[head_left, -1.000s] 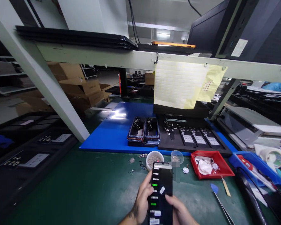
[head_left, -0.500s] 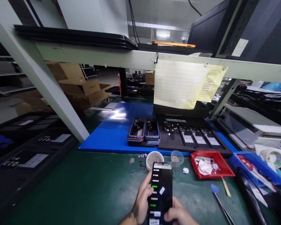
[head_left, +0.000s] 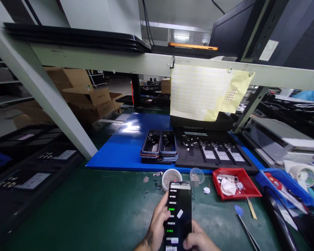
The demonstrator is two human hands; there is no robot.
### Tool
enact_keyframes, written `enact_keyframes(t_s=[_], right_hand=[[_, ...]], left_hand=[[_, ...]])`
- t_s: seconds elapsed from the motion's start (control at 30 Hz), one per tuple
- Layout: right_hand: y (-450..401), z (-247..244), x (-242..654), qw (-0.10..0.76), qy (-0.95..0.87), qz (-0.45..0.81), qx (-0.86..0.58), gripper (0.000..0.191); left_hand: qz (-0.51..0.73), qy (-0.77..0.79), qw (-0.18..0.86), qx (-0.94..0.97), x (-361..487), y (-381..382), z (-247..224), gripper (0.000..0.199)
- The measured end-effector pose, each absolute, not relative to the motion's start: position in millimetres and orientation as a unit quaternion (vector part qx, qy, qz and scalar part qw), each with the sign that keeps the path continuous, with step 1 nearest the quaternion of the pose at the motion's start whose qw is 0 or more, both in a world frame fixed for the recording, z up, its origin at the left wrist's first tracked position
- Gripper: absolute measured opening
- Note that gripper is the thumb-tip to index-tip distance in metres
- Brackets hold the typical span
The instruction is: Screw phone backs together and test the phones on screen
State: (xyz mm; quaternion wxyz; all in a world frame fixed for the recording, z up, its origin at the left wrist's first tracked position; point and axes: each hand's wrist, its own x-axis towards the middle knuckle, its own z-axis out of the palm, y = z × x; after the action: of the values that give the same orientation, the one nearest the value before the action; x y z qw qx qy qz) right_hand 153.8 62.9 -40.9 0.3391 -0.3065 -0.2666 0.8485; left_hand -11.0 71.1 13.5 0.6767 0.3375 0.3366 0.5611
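A black smartphone (head_left: 181, 212) is held upright between both hands, its screen lit with a list of white and green lines. Small white stickers lie on the screen. My left hand (head_left: 158, 223) grips the phone's left edge, thumb over the glass. At the lower right edge, my right hand (head_left: 200, 238) is closed round it, with its thumb resting on the screen near the bottom. Just beyond the phone's top stands a white bowl (head_left: 164, 180) of tiny screws, partly hidden by the phone. A clear cup (head_left: 200, 176) with more small parts is beside it.
Stacked phone frames (head_left: 151, 143) and a black tray (head_left: 184, 162) with phone assemblies rest on a blue mat (head_left: 112, 150). To the right are a red tray (head_left: 251, 190), a blue bin (head_left: 272, 188), a blue pick (head_left: 238, 210) and tweezers (head_left: 247, 230). A shelf beam (head_left: 107, 64) crosses above.
The view has shifted slightly, so the scene sits a little further left. Both hands keep their hold on the smartphone, with the same list on its screen.
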Motion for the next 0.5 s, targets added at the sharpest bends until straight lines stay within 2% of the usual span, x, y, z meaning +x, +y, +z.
enact_keyframes(t_s=[0.1,0.2,0.27,0.4,0.5], right_hand=[[62,-28,151,0.362,-0.227,0.864,-0.268,0.041],[66,-10,150,0.342,-0.219,0.886,-0.221,0.066],[69,-2,150,0.312,-0.228,0.897,-0.214,0.075],[72,0,153,0.295,-0.235,0.903,-0.204,0.08],[72,-5,153,0.282,-0.232,0.909,-0.202,0.075]], left_hand=[[0.568,0.358,0.662,0.334,-12,72,12,0.048],[0.57,0.377,0.656,0.32,-12,76,8,0.041],[0.569,0.372,0.664,0.313,-12,78,6,0.043],[0.561,0.393,0.654,0.32,-14,79,7,0.05],[0.546,0.381,0.672,0.324,-14,78,12,0.053]])
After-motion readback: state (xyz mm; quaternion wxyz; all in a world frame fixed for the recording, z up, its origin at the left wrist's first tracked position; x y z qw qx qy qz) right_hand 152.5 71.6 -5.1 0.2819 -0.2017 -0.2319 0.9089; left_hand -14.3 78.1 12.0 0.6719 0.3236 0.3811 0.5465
